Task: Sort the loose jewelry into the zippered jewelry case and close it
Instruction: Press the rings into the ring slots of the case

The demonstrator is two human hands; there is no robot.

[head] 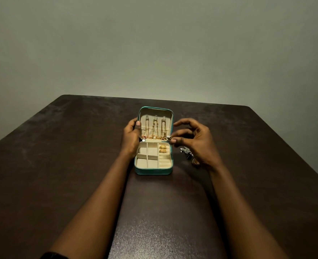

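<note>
Dark brown wood makes the table (61,165), and the teal jewelry case (153,170) stands open near its middle. The left hand (130,138) grips the left edge of the raised lid (155,111), thumb on the cream lining. Three gold chains (156,128) hang inside the lid. In the base, two gold rings (162,148) sit in the ring rolls at the right; the other compartments look bare. The right hand (193,140) pinches a small silver piece (168,137) at the lid's lower right corner, other fingers spread. Just under this hand, on the table, lie a silver brooch (186,150) and a gold ring (195,162).
</note>
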